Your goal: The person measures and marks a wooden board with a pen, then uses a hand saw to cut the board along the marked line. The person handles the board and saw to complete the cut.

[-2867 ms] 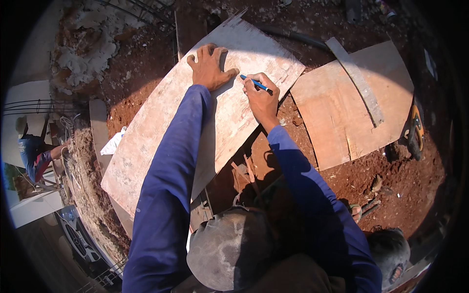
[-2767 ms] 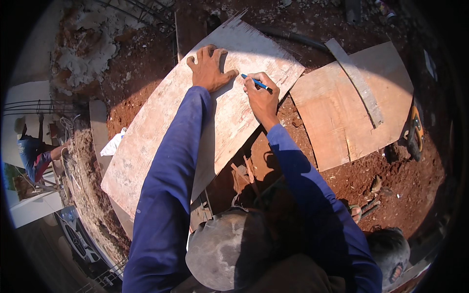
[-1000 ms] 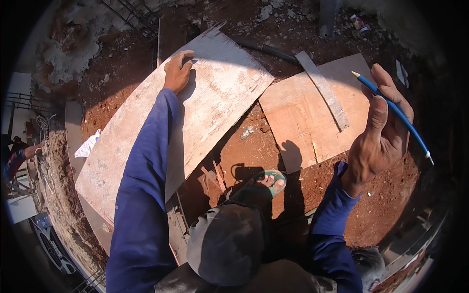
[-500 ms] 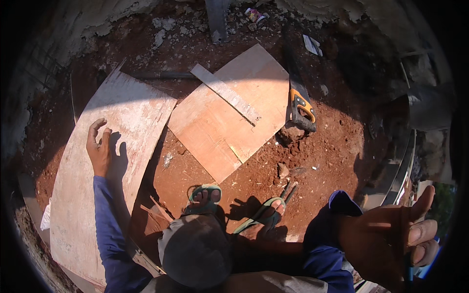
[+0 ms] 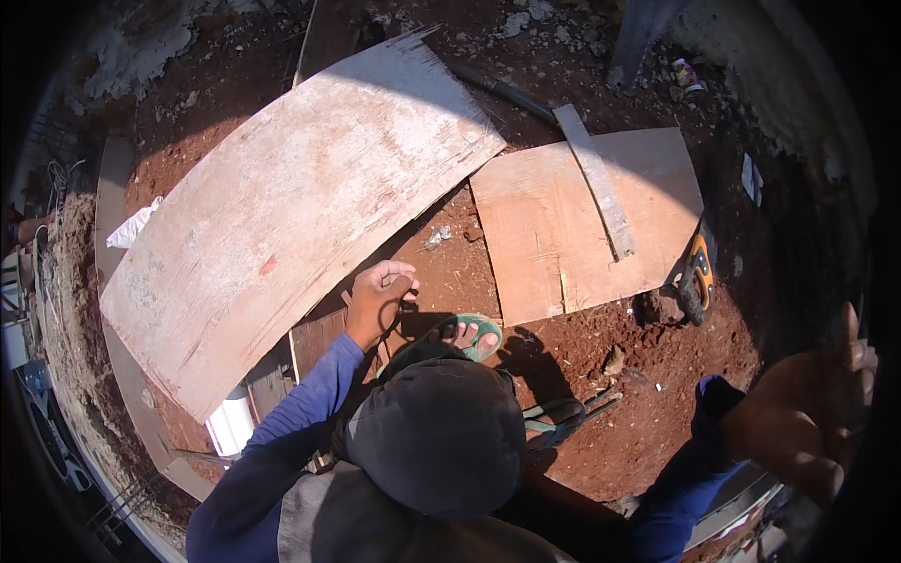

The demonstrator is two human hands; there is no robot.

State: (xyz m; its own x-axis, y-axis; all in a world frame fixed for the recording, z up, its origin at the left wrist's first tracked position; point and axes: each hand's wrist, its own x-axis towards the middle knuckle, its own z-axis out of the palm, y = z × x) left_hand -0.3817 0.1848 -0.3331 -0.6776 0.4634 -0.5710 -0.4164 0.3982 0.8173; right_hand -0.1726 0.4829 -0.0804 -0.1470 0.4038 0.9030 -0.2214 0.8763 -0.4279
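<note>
My left hand (image 5: 383, 296) hovers beside the lower right edge of a large pale plywood sheet (image 5: 291, 206). Its fingers are loosely curled and nothing shows in them. Far to the right, my right hand (image 5: 812, 418) is raised near the picture's rim, blurred and partly in shade. Its fingers appear spread, with no object visible in them. A smaller orange-brown plywood piece (image 5: 535, 230) lies on the soil ahead, a narrow wooden strip (image 5: 597, 188) across it. By its right corner rests a handsaw (image 5: 699, 277) with an orange and black handle; shade hides its blade.
My sandalled foot (image 5: 479, 338) stands on red soil below the small plywood. A dark rounded cloth shape (image 5: 436, 436) covers the lower middle. Stones (image 5: 615, 361) lie near the saw. A dark pipe (image 5: 511, 94) and an upright post (image 5: 638, 47) are at the back.
The view has swung left, so the boards and saw appear farther right. My left hand has come off the large plywood toward my foot. The right hand's fingers were curled and now look more extended.
</note>
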